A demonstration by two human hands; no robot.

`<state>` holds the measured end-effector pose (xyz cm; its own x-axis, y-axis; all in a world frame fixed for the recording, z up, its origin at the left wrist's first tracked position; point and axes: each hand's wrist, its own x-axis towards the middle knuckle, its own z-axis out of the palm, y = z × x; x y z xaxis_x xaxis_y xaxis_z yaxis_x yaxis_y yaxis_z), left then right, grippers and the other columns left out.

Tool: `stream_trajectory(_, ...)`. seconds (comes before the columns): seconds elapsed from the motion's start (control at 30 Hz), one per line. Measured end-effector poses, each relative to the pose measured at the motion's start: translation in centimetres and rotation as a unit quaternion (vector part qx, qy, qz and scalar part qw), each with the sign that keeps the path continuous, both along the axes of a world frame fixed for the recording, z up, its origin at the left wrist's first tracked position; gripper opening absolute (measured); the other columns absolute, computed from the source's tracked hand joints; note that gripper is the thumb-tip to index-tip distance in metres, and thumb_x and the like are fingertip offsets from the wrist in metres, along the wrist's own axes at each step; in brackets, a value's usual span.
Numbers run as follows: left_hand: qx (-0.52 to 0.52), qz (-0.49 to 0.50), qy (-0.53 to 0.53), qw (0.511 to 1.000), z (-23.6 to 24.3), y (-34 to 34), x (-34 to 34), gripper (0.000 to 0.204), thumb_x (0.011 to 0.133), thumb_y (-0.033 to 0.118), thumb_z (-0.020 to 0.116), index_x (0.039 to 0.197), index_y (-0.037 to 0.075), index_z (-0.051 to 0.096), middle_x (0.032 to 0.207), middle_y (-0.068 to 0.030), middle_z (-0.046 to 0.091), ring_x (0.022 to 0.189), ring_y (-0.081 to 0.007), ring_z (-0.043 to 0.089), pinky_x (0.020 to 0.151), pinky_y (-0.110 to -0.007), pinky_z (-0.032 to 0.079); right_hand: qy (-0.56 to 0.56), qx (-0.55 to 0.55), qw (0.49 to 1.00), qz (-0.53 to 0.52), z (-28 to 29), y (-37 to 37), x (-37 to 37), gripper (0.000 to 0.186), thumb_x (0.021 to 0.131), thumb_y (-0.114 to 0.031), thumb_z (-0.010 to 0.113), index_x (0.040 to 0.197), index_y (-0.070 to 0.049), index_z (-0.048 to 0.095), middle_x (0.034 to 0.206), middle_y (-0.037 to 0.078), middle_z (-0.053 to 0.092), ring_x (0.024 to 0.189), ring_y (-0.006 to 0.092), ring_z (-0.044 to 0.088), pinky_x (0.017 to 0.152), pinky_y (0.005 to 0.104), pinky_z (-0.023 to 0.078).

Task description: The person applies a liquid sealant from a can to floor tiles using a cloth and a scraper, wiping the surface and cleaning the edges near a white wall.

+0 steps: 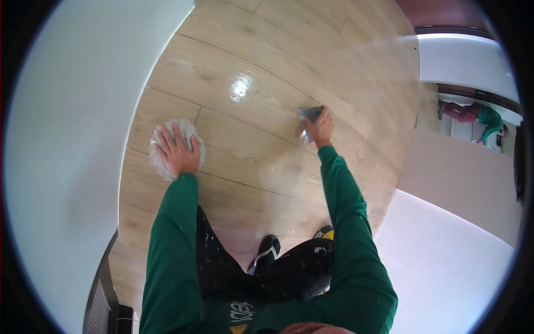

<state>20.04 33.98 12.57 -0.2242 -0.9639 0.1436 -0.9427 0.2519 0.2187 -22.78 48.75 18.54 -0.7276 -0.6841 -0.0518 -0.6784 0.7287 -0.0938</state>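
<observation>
My left hand (178, 151) lies flat with its fingers spread on a crumpled white cloth (162, 168), which rests on the wood-look plank floor (239, 150) near the left wall. Over to the right, my right hand (321, 128) is closed on a dark grey flat scraper (309, 114), its broad face at the floor. The fingers cover part of the scraper, so how its handle is shaped cannot be made out. Both arms, in green sleeves, reach forward and are well apart.
A white wall (72, 139) curves along the left. Low white panels (445, 239) stand at the right. A shoe (268, 247) of mine is on the floor between my arms. At the far right a bent person in green (489, 119) shows, possibly a reflection. Light glares off the floor.
</observation>
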Motion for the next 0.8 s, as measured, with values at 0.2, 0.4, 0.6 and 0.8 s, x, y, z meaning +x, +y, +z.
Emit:
stream_trajectory(0.2,-0.002,-0.006,0.013,1.000,0.6,-0.1,-0.2,0.075,0.098,0.047,0.062,0.163,0.015,0.043,0.172,-0.0189,0.032,0.160,-0.0393,0.027,0.130,-0.059,0.019,0.004,0.046,0.994,0.096,0.9,-2.5,-4.4,0.059,0.079,-0.032,0.087,0.130,-0.016,0.062,0.120,0.019,0.059,0.115,0.0417,0.062,0.092,0.0526,0.054)
stream_trajectory(0.4,-0.001,-0.003,0.008,1.000,0.5,-0.1,-0.2,0.074,0.098,0.046,0.062,0.163,0.014,0.044,0.172,-0.0188,0.032,0.160,-0.0394,0.027,0.130,-0.058,0.019,0.065,-0.014,0.993,0.093,-0.9,-4.2,-7.4,0.049,0.079,-0.038,0.087,0.118,-0.015,0.068,0.116,0.017,0.060,0.110,0.0406,0.060,0.091,0.0541,0.049)
stream_trajectory(0.6,-0.009,-0.007,0.003,1.000,0.2,-0.1,0.0,0.074,0.099,0.046,0.062,0.163,0.014,0.045,0.172,-0.0197,0.032,0.160,-0.0395,0.026,0.130,-0.059,0.018,0.059,0.021,0.979,0.195,0.0,-4.8,-7.3,0.049,0.079,-0.043,0.086,0.115,-0.014,0.069,0.113,0.016,0.061,0.111,0.0385,0.059,0.091,0.0532,0.046)
stream_trajectory(0.8,0.005,-0.008,0.016,1.000,0.4,-0.1,-0.2,0.073,0.100,0.047,0.060,0.163,0.013,0.045,0.172,-0.0198,0.032,0.160,-0.0394,0.026,0.130,-0.059,0.016,0.086,0.048,0.974,0.202,0.6,-4.5,-8.2,0.043,0.080,-0.039,0.085,0.112,-0.016,0.070,0.114,0.017,0.061,0.111,0.0374,0.059,0.089,0.0512,0.045)
